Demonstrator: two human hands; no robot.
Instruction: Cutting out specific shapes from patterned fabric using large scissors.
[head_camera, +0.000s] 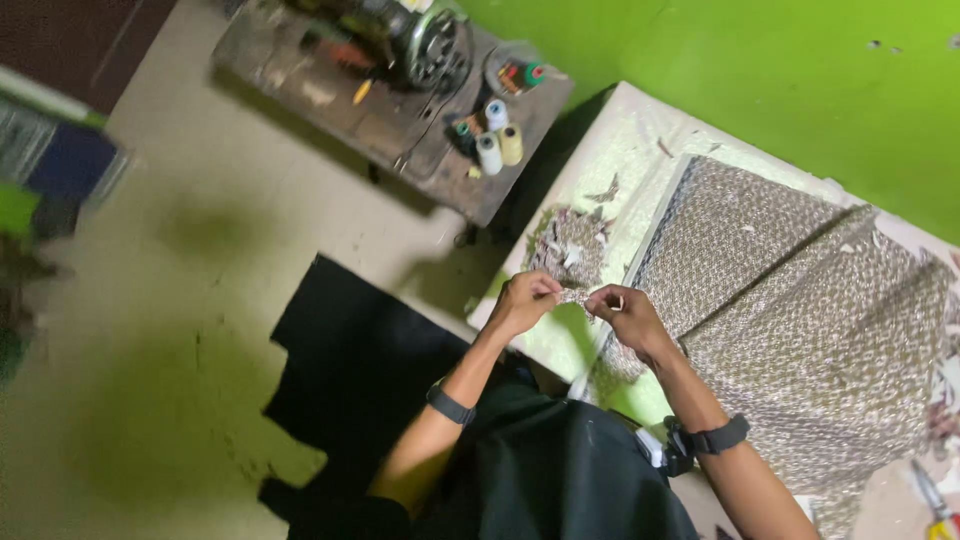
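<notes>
Head cam: left hand (525, 300) and right hand (622, 316) both pinch a small patterned fabric scrap (577, 294) between closed fingertips, over the table's (640, 125) near-left edge by the scrap pile (572, 240). Looks like mid-sorting; next needs a steady grip.

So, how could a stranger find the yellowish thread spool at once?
Start at the dark wooden sewing table by the green wall. At its right end stands a cluster of upright thread spools; the yellowish thread spool is the rightmost, beside a white thread spool.
</notes>
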